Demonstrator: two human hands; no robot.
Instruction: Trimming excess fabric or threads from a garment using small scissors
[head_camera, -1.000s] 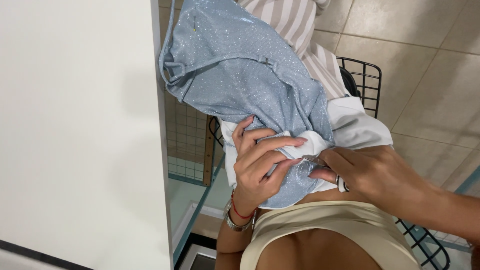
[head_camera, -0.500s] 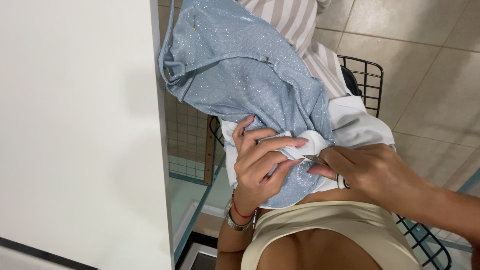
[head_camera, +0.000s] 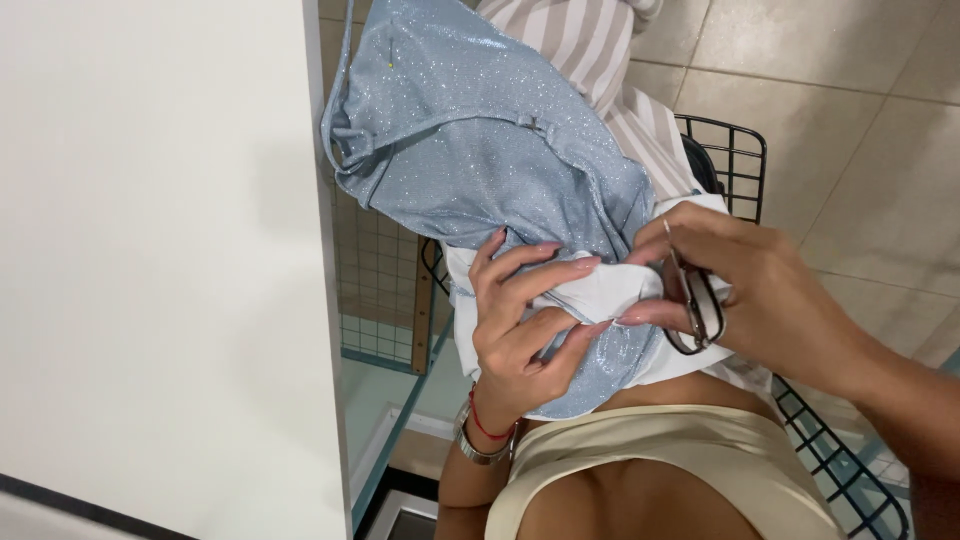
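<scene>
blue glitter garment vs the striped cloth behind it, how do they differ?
The blue garment is plain light blue and sparkles; the striped cloth is matte, beige and white. The blue garment lies on top, pinched by the left hand and right hand; the striped cloth lies underneath, untouched. Both drape over the black wire basket.

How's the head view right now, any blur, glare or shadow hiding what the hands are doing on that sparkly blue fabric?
Head view: evenly lit and sharp, no motion blur; the blue glitter garment sparkles without glare; the white panel is bright, featureless; the left hand and right hand are clear, with soft shadow under the cloth.
</scene>
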